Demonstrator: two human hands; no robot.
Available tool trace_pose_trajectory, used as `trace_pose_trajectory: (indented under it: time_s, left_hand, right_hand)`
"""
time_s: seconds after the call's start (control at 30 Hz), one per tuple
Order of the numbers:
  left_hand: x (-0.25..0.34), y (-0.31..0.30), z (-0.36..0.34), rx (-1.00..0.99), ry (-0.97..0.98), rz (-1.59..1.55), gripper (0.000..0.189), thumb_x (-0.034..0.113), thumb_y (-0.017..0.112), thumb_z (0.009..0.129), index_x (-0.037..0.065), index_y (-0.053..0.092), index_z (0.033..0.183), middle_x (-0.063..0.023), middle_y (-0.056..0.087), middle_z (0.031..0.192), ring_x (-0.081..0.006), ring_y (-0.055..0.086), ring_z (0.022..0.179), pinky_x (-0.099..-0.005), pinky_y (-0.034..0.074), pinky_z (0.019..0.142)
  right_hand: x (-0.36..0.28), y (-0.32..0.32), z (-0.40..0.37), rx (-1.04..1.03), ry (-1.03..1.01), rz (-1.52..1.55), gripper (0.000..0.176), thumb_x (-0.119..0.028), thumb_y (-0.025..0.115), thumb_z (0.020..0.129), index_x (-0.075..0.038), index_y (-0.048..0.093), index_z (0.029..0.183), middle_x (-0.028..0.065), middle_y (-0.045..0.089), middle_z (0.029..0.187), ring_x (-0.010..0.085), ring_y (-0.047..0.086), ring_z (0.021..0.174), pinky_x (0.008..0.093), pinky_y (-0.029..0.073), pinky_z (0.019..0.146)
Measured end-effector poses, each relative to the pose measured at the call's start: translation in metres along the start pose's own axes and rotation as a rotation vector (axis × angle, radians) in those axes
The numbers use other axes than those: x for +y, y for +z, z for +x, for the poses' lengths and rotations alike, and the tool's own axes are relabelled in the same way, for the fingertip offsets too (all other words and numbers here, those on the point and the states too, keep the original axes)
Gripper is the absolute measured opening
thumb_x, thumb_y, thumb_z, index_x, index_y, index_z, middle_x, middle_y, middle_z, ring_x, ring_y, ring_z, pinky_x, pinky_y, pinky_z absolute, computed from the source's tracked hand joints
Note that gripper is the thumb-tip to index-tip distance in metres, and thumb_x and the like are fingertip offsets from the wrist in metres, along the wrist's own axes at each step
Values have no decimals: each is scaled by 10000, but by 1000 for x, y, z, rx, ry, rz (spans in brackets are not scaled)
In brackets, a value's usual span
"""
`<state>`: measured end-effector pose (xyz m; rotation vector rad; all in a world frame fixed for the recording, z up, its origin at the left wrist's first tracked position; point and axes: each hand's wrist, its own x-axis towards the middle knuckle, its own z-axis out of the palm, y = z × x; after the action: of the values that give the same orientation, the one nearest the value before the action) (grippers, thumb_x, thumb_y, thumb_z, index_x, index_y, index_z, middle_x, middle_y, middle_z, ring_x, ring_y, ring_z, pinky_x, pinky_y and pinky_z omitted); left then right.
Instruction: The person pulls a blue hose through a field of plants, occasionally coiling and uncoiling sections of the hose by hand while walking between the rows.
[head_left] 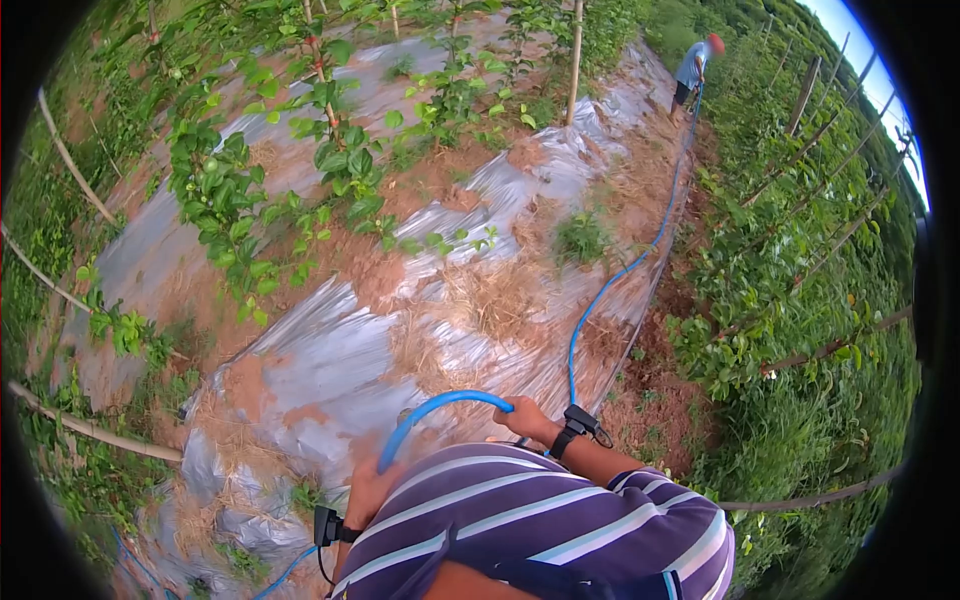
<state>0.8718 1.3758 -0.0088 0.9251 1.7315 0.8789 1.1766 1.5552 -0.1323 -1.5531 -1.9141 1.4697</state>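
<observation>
A blue hose (pixel 450 398) arches between my two hands in front of my striped shirt. My right hand (pixel 530 420) is closed round the hose at the right end of the arch. Lower and to the left, my left hand (pixel 370 490) is wrapped round its other end, a little blurred. Each wrist carries a black strapped device. From beside my right hand, a blue hose runs away along the plastic-covered ground to another person (pixel 692 72) far off, who is bent forward and touches it. More blue hose lies at the lower left.
Silver plastic sheeting (pixel 340 340) with straw and red soil covers the ground. Leafy plants (pixel 235 210) on stakes stand at the left, and dense vines (pixel 780 300) with poles line the right. A thin dark line (pixel 650 300) runs beside the hose.
</observation>
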Motion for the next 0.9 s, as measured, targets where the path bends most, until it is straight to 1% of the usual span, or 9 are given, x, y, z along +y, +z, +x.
trace_pose_trajectory:
  time_s: [0.03, 0.07, 0.13, 0.2, 0.4, 0.47, 0.57, 0.67, 0.9]
  left_hand:
    - [-6, 0, 3, 7, 20, 53, 268, 247, 716, 862, -17, 698, 900, -72, 652, 717, -145, 588, 662, -334, 473, 621]
    - [-10, 0, 6, 13, 41, 106, 275, 249, 716, 857, -19, 698, 916, -92, 658, 729, -159, 596, 674, -344, 478, 633]
    - [-13, 0, 6, 17, 40, 99, 281, 250, 716, 851, -21, 693, 921, -105, 659, 737, -168, 600, 683, -351, 481, 643]
    - [-12, 1, 5, 19, 42, 94, 286, 250, 716, 846, -23, 688, 927, -119, 660, 746, -177, 604, 692, -358, 483, 653]
    - [-7, 1, 1, 27, 71, 55, 268, 248, 710, 857, -14, 679, 906, -77, 635, 716, -159, 577, 666, -343, 468, 630]
    - [0, 1, -2, 8, 26, 31, 258, 245, 713, 864, -6, 682, 912, -51, 627, 723, -138, 559, 670, -327, 460, 625]
    - [2, 1, -3, 13, 10, 22, 254, 244, 720, 864, -1, 684, 919, -40, 630, 742, -120, 549, 684, -320, 458, 630]
    - [-3, 1, -2, 15, 18, 16, 258, 245, 726, 864, -2, 685, 923, -41, 636, 754, -118, 554, 692, -317, 459, 636]
    - [-4, -1, -1, 3, 12, 22, 265, 246, 727, 864, -6, 689, 935, -46, 642, 751, -122, 566, 698, -317, 466, 642]
  right_hand:
    - [1, 0, 0, 5, -9, 0, 214, -258, 707, 808, -60, 718, 887, 170, 695, 794, 292, 670, 744, 407, 513, 717]
    - [1, 1, 0, -1, -9, -3, 214, -258, 707, 808, -60, 718, 887, 170, 695, 794, 292, 670, 744, 407, 513, 717]
    - [0, 0, 1, 6, 19, -46, 204, -246, 699, 811, -60, 714, 893, 174, 694, 800, 292, 669, 748, 402, 511, 716]
    - [-3, -2, -1, -4, 8, -19, 199, -242, 694, 812, -60, 713, 889, 177, 695, 808, 297, 673, 760, 401, 511, 718]
    - [2, 2, 3, -10, -25, -1, 189, -237, 688, 810, -64, 714, 881, 180, 695, 815, 303, 675, 776, 403, 510, 732]
    - [2, 3, 3, -7, -21, -9, 189, -236, 688, 809, -63, 714, 881, 178, 693, 809, 299, 671, 768, 403, 510, 735]
    - [-1, 3, 2, -7, 8, -45, 192, -234, 695, 804, -62, 716, 888, 176, 694, 810, 301, 669, 768, 407, 512, 745]
    - [1, 5, 3, -10, 29, -13, 199, -239, 702, 802, -64, 720, 894, 176, 699, 820, 307, 674, 777, 412, 514, 749]
    - [-1, 6, 3, -12, 3, 2, 208, -244, 710, 799, -59, 722, 892, 176, 701, 824, 305, 674, 782, 413, 514, 753]
